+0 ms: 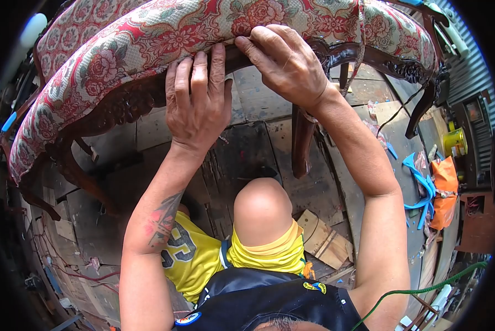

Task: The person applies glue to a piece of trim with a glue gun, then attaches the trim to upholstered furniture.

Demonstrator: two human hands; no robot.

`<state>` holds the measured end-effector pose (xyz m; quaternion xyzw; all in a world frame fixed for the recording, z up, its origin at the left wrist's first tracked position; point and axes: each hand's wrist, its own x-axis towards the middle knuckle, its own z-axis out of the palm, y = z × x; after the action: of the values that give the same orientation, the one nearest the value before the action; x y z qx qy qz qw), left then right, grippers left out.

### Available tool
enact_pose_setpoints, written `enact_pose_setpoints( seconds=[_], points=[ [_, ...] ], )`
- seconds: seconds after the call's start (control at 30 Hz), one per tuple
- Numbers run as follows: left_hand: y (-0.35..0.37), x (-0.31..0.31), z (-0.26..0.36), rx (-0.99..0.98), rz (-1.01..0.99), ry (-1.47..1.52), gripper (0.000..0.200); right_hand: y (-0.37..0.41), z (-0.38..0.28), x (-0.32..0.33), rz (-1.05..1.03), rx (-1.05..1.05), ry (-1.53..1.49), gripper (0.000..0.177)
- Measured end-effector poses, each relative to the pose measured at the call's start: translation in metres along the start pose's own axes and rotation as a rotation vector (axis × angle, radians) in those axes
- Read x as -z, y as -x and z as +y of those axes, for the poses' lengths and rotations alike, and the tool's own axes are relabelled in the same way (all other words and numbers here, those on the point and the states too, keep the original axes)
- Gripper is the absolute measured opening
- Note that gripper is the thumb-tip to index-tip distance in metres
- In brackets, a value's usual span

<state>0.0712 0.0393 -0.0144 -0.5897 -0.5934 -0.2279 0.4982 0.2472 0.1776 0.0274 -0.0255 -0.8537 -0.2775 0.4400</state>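
A carved dark wooden sofa [131, 102] spans the top of the view, covered in red and beige floral upholstery fabric [170, 38]. My left hand [198, 105] lies against its front rail, fingers stretched upward and their tips at the fabric's lower edge. Just to the right, my right hand [289, 69] has its fingers bent and pinched on that same edge. The tips of the right thumb and forefinger meet the cloth close to the left fingertips. What lies under the right fingers is partly hidden.
A patterned cord [361, 49] hangs over the sofa front at right. Wood scraps [325, 240], blue strips [421, 190] and an orange bag [444, 190] lie on the plank floor [253, 94]. A yellow can [454, 142] and a green cord [424, 289] are at right.
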Motion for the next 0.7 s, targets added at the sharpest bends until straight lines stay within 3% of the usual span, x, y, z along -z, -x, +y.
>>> enact_pose_setpoints(
  seconds=[0.53,0.6,0.7],
  points=[
    [0.0029,-0.0012,-0.0045,-0.028,0.004,-0.039,0.052,-0.0013,-0.0016,-0.0019,-0.012,0.044,0.094,0.038],
    [0.0048,-0.0023,-0.007,-0.047,-0.013,-0.06,0.066,-0.0019,-0.0012,-0.0014,-0.029,0.038,0.098,0.038],
    [0.0039,-0.002,-0.0071,-0.039,-0.014,-0.049,0.065,-0.003,-0.0015,-0.001,-0.036,0.038,0.104,0.038]
  ],
)
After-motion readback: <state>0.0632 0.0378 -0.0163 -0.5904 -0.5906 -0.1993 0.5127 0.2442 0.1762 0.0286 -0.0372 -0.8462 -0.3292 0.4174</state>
